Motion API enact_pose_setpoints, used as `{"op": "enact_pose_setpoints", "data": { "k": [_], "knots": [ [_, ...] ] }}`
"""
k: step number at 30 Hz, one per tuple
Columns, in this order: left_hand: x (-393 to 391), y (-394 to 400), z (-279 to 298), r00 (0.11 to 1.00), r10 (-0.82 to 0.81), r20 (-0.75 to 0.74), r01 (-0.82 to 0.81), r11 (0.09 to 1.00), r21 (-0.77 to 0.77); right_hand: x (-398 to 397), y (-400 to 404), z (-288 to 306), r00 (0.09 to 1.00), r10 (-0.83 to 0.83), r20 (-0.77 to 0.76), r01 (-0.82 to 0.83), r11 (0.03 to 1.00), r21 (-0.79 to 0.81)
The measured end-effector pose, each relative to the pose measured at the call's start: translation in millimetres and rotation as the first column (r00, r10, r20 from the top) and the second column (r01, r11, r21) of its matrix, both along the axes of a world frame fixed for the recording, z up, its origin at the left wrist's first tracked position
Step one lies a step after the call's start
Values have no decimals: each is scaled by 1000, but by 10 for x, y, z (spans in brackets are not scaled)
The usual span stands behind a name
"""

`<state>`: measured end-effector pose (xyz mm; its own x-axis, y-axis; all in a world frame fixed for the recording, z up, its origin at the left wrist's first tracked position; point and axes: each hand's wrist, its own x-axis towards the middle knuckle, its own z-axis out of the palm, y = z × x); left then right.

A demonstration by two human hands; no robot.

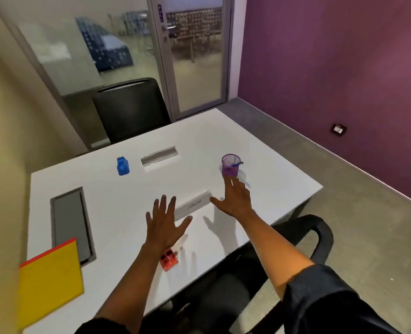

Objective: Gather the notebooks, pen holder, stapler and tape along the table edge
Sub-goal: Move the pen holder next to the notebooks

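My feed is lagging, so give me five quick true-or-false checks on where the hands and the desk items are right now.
1. The right hand grips the purple pen holder. False: its fingers are spread and only reach toward the holder.
2. The left hand is open, with fingers spread. True.
3. The blue stapler lies beside the yellow notebook. False: it sits far across the white table from the notebook.
4. The red object lies by the left wrist, near the table's near edge. True.
5. The yellow notebook overhangs the table's left corner. True.
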<state>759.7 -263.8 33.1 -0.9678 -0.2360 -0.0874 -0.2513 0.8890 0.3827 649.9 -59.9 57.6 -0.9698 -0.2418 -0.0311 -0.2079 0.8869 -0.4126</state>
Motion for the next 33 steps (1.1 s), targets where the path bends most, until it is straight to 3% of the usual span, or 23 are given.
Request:
{"op": "enact_pose_setpoints", "data": {
  "k": [7, 21, 33],
  "knots": [
    [-125, 449, 46, 999, -16, 29, 16, 1000, -18, -139, 434, 15, 998, -38, 42, 39, 999, -21],
    [-668, 522, -273, 991, -81, 104, 79, 996, 29, -439, 641, -334, 978, -153, 144, 158, 987, -23],
    [-1525, 709, -694, 997, -3, 72, 7, 998, -55, -1814, 849, -1067, 945, -100, 311, 187, 946, -265]
  ]
}}
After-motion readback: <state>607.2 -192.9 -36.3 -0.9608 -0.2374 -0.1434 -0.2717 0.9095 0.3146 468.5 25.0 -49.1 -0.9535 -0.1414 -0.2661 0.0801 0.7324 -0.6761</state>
